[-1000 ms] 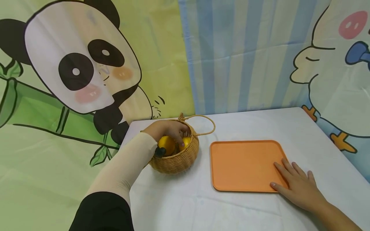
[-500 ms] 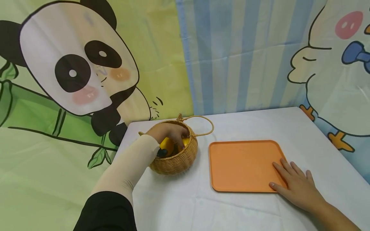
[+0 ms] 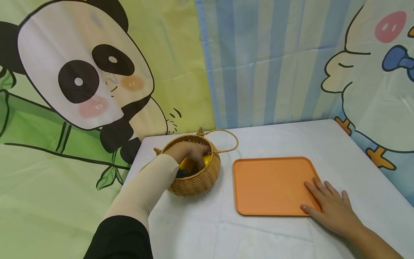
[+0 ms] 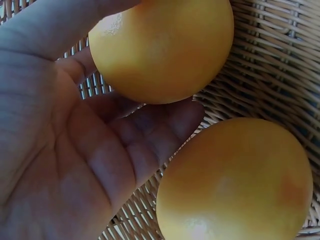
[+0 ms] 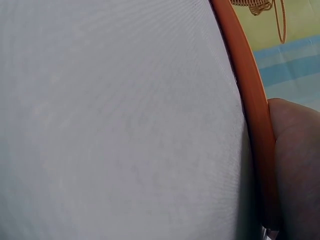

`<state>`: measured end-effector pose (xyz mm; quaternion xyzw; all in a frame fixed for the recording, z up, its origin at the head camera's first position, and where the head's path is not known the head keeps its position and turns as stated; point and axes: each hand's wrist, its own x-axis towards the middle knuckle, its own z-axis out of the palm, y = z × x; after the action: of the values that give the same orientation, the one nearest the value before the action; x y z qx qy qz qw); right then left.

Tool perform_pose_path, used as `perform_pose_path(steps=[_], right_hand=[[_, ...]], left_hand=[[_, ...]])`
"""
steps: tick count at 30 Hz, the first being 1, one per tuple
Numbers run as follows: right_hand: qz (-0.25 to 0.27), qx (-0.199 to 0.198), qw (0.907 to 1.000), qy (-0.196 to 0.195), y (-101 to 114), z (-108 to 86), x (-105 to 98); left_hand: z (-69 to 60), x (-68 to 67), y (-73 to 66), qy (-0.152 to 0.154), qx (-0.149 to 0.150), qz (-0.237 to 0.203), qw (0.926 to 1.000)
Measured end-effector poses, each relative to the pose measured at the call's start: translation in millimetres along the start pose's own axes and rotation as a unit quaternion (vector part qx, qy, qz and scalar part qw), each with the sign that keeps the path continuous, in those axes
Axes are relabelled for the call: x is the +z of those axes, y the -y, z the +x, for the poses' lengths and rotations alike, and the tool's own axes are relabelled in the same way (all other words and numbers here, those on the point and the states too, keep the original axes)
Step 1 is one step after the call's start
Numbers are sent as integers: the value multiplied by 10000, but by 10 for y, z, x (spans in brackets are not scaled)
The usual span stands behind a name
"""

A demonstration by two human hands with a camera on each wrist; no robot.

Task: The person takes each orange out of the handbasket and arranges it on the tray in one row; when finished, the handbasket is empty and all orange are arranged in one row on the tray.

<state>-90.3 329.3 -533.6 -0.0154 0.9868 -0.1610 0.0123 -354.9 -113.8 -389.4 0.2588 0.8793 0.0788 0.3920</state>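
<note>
My left hand (image 3: 189,151) reaches down into a round wicker basket (image 3: 195,185) at the table's left. Close up in the left wrist view, its thumb and fingers lie round a smooth yellow-orange fruit (image 4: 162,52); part of the grip is cut off by the frame. A second yellow-orange fruit (image 4: 235,182) lies beside the fingertips against the woven wall. My right hand (image 3: 334,210) rests with spread fingers on the right edge of an orange tray (image 3: 271,187). In the right wrist view, a digit (image 5: 298,165) presses against the tray's rim (image 5: 254,105).
A white cloth (image 3: 258,233) covers the table. The basket's thin loop handle (image 3: 235,142) sticks out toward the back right, near the tray. Behind the table hangs a printed curtain (image 3: 245,64) with a panda and stripes.
My left hand has sunk slightly deeper into the basket, its fingers now lower around the fruit. The right hand stays on the tray. The head view has shifted a little.
</note>
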Motion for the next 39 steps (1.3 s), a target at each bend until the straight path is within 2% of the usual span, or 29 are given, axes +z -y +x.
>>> perform_pose_path(steps=[6,18,25,30,34,39], right_hand=[[65,-23,10000,-17,-3,-1,-7],[83,-48,10000,-1,-13,7,33],[83,-85,9999,-54,-19,-14,25],[83,-81,9999,-80,-20,-7,9],[82,-49,9999,-57,-16,-7,0],[85,-45,9999,-53,-13,-10,-2]], left_hand=[[16,22,20,-40,7,-41,10000],[4,-3,78,149,176,-209,9995],[-104,-63,63,107,472,-232,9986],[-139,-80,78,139,598,-585,9964],[-143,-99,86,229,564,-889,9942],[-147,-122,120,264,563,-970,9933]])
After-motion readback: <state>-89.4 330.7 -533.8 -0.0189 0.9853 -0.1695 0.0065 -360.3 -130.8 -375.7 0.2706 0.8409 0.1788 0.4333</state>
